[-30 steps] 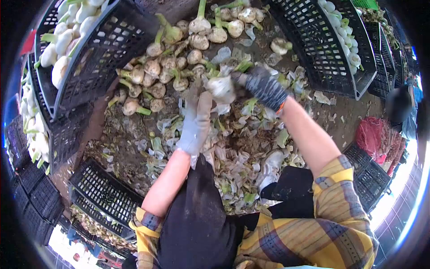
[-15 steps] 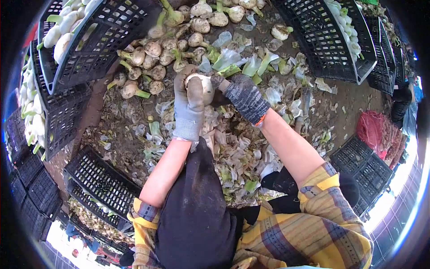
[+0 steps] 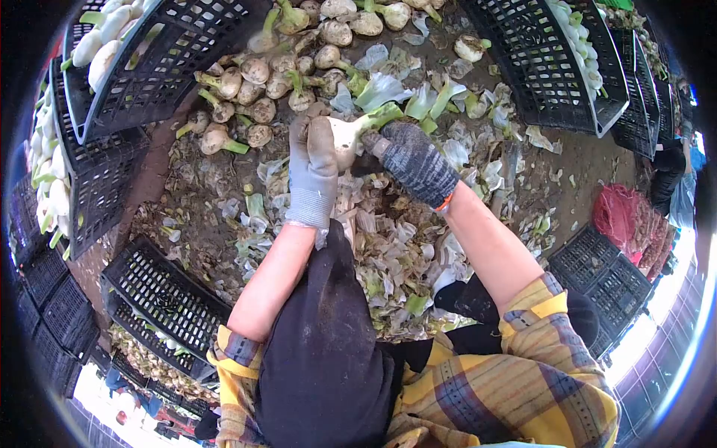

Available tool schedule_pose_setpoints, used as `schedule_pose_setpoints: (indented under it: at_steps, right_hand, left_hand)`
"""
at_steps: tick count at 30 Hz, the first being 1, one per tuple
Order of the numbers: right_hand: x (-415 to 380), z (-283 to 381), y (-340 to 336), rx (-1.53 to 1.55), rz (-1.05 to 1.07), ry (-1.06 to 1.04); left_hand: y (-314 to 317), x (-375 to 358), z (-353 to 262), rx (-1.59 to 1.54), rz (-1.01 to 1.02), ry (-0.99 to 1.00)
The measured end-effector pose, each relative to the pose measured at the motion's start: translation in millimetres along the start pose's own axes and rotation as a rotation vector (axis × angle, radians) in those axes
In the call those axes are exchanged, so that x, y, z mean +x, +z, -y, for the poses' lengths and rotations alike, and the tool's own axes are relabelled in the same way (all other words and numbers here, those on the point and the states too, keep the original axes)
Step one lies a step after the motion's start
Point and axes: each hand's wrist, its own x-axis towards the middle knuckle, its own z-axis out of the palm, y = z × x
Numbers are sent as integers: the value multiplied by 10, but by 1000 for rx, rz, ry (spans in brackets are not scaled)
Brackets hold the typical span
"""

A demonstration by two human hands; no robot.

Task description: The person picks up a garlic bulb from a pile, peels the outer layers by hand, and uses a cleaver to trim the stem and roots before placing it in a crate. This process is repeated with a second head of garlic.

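A white garlic bulb (image 3: 345,138) with a thick green stem is held in front of me, its stem pointing up and to the right. My left hand (image 3: 314,160), in a pale grey glove with dirty fingertips, is closed around the bulb's left side. My right hand (image 3: 411,157), in a dark speckled glove, presses curled fingers and thumb on the bulb's right side below the stem. A dark patch under those fingers cannot be made out. Beyond my left hand lies a heap of soil-covered garlic bulbs (image 3: 261,110).
Peeled skins (image 3: 388,261) cover the ground below my hands. Black crates with white bulbs stand at upper left (image 3: 168,67) and upper right (image 3: 541,67). Other crates are at lower left (image 3: 168,299) and right (image 3: 601,272), near a red mesh bag (image 3: 620,216).
The bulb has turned, so its green stem now shows above my right hand. My right hand has shifted slightly right and down; the left keeps its grip.
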Motion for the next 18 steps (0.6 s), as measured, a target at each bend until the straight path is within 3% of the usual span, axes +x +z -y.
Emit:
schedule_pose_setpoints:
  at_steps: [1, 3, 6, 9, 10, 11, 13, 15, 18]
  right_hand:
    - [-10, 44, -11, -73, -20, -60]
    - [-5, 135, 8, -18, -80, 72]
    - [-24, 213, 20, -111, -156, 181]
    - [-41, 122, 65, -75, -191, 122]
    - [-30, 108, 63, 32, -149, 216]
    - [-17, 97, 104, 126, -136, 361]
    - [-83, 82, 99, 170, -192, 261]
    - [-109, 231, 4, -142, -191, 217]
    - [-117, 309, 20, -135, -253, 176]
  left_hand:
    - [-4, 16, 19, -1, -7, -1]
    - [-18, 75, 54, -3, -23, -2]
    - [-39, 43, 42, 44, 12, -154]
    - [-36, 22, 2, -94, 25, -365]
    - [-44, 34, 121, -188, 19, -302]
    - [-116, 35, 195, -33, 112, -113]
    - [-47, -63, 162, 22, 136, -112]
    - [-115, -113, 34, 94, 240, -205]
    - [-27, -220, -150, -155, 277, -313]
